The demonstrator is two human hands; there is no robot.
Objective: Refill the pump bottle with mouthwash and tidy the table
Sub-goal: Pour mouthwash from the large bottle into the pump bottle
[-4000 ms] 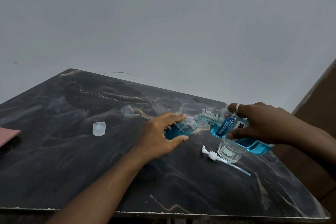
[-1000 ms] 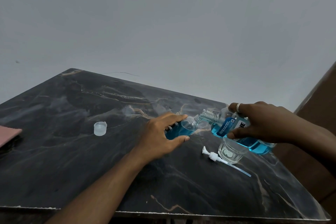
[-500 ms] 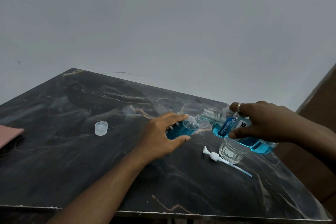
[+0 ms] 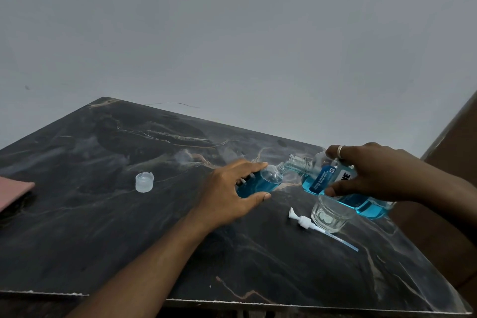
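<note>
Pump bottle (image 4: 260, 183), toward the table's (image 4: 103, 214) three o'clock, is gripped by the left hand (image 4: 227, 193). The right hand (image 4: 371, 173) grips the tilted mouthwash bottle (image 4: 333, 178), apparently pouring. Next, likely: upright it, then refit the pump (image 4: 305, 222) at five o'clock.

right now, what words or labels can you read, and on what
"NE": black letters on the mouthwash bottle label; the rest is hidden by the right hand.
White print on that label's blue strip: too small to read.
Nothing else shows readable text.
</note>
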